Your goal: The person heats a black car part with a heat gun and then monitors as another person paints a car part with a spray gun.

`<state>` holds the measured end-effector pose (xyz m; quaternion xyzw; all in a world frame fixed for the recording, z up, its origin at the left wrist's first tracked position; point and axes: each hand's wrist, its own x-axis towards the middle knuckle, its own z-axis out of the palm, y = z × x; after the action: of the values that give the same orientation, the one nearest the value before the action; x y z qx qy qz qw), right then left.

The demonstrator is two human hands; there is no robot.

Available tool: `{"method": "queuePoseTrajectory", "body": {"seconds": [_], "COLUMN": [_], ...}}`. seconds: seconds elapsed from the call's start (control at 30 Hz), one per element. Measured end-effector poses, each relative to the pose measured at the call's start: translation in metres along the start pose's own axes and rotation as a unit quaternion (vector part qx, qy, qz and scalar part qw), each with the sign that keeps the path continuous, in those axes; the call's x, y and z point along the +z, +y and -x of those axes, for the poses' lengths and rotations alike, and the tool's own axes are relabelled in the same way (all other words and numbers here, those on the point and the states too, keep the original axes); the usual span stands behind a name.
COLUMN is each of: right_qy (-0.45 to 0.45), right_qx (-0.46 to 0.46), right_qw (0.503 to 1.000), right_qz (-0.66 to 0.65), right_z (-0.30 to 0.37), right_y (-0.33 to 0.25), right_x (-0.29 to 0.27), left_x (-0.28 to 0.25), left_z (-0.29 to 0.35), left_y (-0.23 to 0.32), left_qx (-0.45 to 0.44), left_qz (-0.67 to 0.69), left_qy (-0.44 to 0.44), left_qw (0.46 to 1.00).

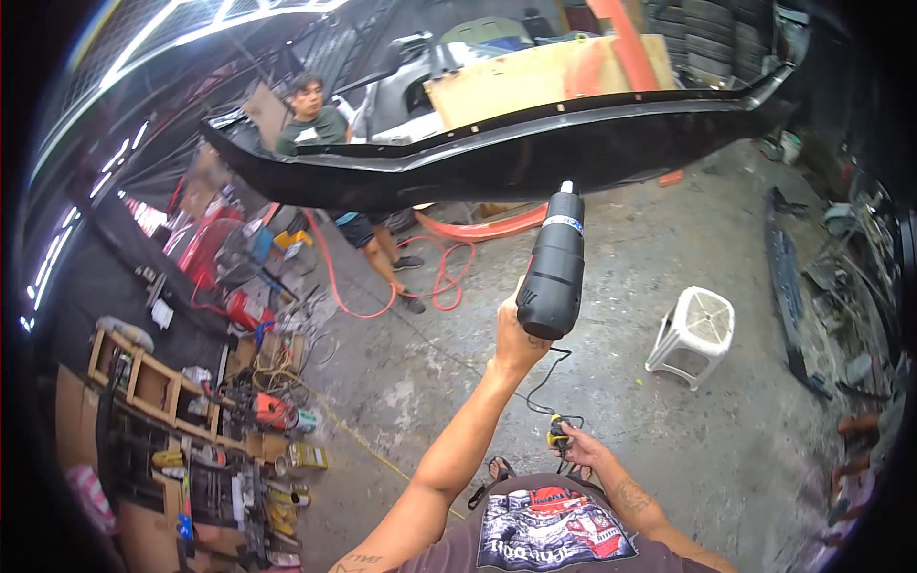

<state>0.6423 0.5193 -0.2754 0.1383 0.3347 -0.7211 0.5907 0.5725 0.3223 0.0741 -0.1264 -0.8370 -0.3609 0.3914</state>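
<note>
My left hand [521, 334] is raised in front of me, its fingers wrapped round the handle of a black heat gun [556, 272]. The gun's metal nozzle points away from me, at the lower edge of a long black car bumper panel [535, 158] that spans the view. I cannot tell whether nozzle and panel touch. From the gun's handle a black cord [540, 396] loops down toward my right hand [583, 449]. Held low near my waist, that hand is closed on a yellow and black plug connector [558, 435].
A white plastic stool [693, 334] stands to the right. Beyond the panel at left is another person [320, 129]. A red hose [449, 277] coils on the concrete floor. Wooden shelving [158, 382] and tools crowd the left; dark car parts [788, 286] lie at right.
</note>
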Motion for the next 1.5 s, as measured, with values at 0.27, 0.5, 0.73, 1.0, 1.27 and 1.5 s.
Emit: {"method": "queuePoseTrajectory", "body": {"seconds": [0.27, 0.5, 0.73, 1.0, 1.27, 1.5], "right_qy": [-0.004, -0.001, 0.030, 0.022, 0.046, 0.047], "right_qx": [0.030, 0.028, 0.035, 0.035, -0.035, -0.048], "right_qw": [0.999, 1.000, 0.999, 0.998, 0.998, 0.997], "right_qz": [-0.015, -0.014, -0.028, -0.036, -0.040, -0.039], "right_z": [-0.014, -0.022, -0.026, -0.031, -0.013, -0.006], "right_y": [-0.006, -0.011, -0.015, -0.011, -0.015, -0.016], "right_x": [0.005, 0.015, 0.017, 0.017, 0.035, 0.025], "left_x": [-0.093, -0.165, -0.242, -0.335, -0.340, -0.244], "left_z": [0.041, 0.088, 0.075, 0.030, 0.041, 0.075], "left_y": [-0.033, -0.061, -0.040, -0.004, -0.043, -0.084], "left_qx": [-0.044, -0.089, -0.109, -0.285, -0.299, -0.292], "left_qz": [-0.128, -0.155, -0.229, -0.182, -0.169, -0.137], "left_qy": [0.063, 0.128, 0.174, 0.296, 0.335, 0.251], "left_qw": [0.989, 0.975, 0.951, 0.893, 0.877, 0.913]}}
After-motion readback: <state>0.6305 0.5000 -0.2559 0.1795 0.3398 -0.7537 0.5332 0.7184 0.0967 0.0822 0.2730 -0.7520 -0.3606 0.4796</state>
